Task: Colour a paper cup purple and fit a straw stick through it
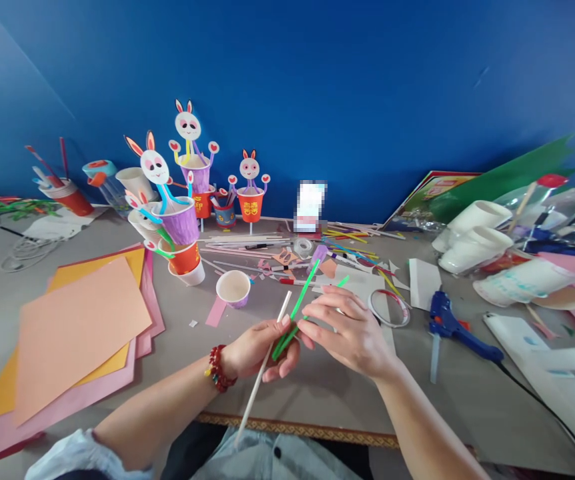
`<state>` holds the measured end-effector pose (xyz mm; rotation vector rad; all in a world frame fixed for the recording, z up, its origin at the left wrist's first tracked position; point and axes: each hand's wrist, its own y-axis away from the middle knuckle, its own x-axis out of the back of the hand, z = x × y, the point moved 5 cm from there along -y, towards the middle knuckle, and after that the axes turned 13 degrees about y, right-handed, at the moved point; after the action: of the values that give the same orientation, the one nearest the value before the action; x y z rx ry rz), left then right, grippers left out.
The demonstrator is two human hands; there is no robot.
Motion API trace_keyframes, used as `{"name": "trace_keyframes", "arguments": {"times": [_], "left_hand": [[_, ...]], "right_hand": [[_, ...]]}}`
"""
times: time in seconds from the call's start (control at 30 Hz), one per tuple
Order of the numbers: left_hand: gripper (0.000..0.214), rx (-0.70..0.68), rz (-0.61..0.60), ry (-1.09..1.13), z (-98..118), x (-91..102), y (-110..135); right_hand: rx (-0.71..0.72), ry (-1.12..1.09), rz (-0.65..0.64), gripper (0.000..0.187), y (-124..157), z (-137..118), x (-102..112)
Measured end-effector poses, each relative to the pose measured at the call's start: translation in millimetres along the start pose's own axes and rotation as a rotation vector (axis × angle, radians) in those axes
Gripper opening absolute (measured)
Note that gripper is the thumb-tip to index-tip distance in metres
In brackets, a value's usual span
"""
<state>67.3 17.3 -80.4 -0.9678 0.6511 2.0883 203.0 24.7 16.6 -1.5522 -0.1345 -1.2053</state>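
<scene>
Above the worktop's near edge [337, 408], your left hand [250, 350] pinches the white stick [253, 400] and green pipe cleaner [303, 293], while the fingers of your right hand [355, 337] spread loosely (contact unclear), so a slack pinch could let the stick slip.

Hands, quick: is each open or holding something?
Left hand: closed, holding a white stick and green pipe cleaner.
Right hand: fingers loosely curved by the pipe cleaner; grip can't be told.

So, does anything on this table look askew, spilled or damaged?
Mostly untidy: the coloured paper sheets on the left lie fanned askew instead of squared up, and cut paper scraps are scattered among pens and sticks. I see no spill.
</scene>
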Motion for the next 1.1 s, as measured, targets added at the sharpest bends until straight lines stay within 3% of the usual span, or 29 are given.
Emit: {"name": "trace_keyframes", "arguments": {"times": [0.3, 0.43, 0.53, 0.6, 0.67, 0.77, 0.87, 1.1], "left_hand": [[0.04, 0.007, -0.002, 0.048, -3.1, -2.4, 1.7], [0.038, -0.037, 0.031, 0.041, -1.4, -1.2, 0.1], [0.038, -0.099, 0.026, 0.002, 1.7, -1.9, -0.5], [0.038, -0.094, 0.009, -0.005, 0.7, -3.5, -0.7], [0.039, -0.057, -0.015, 0.01, -2.1, -5.9, -0.6], [0.039, -0.018, -0.039, 0.031, -4.9, -9.0, -0.2], [0.04, 0.017, -0.043, 0.02, -7.1, -9.1, -0.2], [0.042, 0.04, -0.012, 0.009, -12.1, -4.0, -1.2]], "right_hand": [[-0.066, -0.003, 0.009, 0.013, 1.5, 2.6, -1.1], [-0.099, -0.026, 0.14, 0.018, 5.3, 3.7, 7.3], [-0.259, -0.184, 0.209, 0.005, 10.7, 11.9, 9.6], [-0.454, -0.373, 0.123, 0.01, 14.4, 19.2, -1.1], [-0.657, -0.606, -0.041, 0.013, 18.9, 22.0, -19.8], [-0.86, -0.971, -0.208, 0.024, 24.2, 16.3, -43.6], [-0.959, -1.129, -0.226, 0.028, 26.3, 12.5, -52.6], [-1.064, -1.147, -0.188, 0.028, 34.7, 16.1, -61.8]]}}
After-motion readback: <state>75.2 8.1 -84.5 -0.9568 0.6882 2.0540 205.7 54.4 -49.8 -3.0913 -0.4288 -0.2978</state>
